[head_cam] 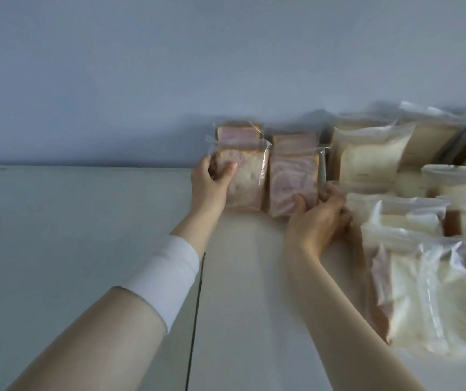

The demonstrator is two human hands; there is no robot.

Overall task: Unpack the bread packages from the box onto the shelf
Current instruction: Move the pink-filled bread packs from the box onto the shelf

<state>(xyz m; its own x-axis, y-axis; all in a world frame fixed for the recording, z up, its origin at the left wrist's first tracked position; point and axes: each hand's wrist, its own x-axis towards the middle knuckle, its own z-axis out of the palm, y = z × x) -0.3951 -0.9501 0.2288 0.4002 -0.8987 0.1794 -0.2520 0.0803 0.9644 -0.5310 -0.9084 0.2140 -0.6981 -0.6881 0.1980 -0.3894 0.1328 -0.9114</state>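
Two pink-swirled bread packages in clear wrap stand side by side on the white shelf [248, 277] near the back wall. My left hand [212, 182] grips the left edge of the left pink package [247, 184]. My right hand [320, 218] holds the lower right corner of the right pink package [291, 182]. Behind them stand two more pink packages [237, 135]. Several pale white bread packages [367, 159] fill the shelf to the right, the nearest white package [429, 292] lying at the front right. The box is out of view.
A pale blue-grey wall [169, 66] rises behind the shelf. A dark seam [195, 320] splits the surface; the greenish panel [71, 221] to its left is bare. A white sleeve [167, 275] covers my left forearm.
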